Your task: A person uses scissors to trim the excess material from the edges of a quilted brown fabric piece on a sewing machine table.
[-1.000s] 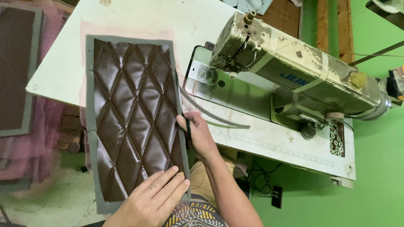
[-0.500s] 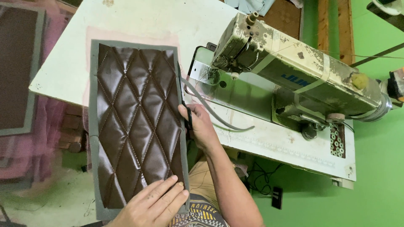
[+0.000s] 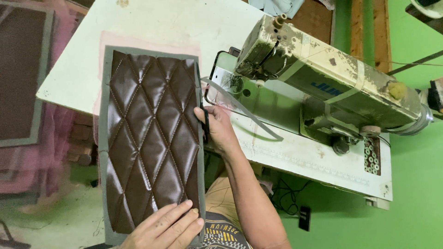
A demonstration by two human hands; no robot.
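Over the table's front edge hangs a brown quilted panel (image 3: 152,138); the left hand (image 3: 164,228) lies flat, fingers spread, on its lower end. At the panel's right edge the right hand (image 3: 217,131) closes around dark scissors (image 3: 205,124), beside a worn sewing machine (image 3: 323,87) on the white table (image 3: 184,23), with a green floor (image 3: 415,184) below.

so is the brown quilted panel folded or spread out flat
Spread flat. The brown quilted panel lies open face up, its whole diamond stitching and grey border showing, with the left hand pressing its near end and the right hand at its right edge.
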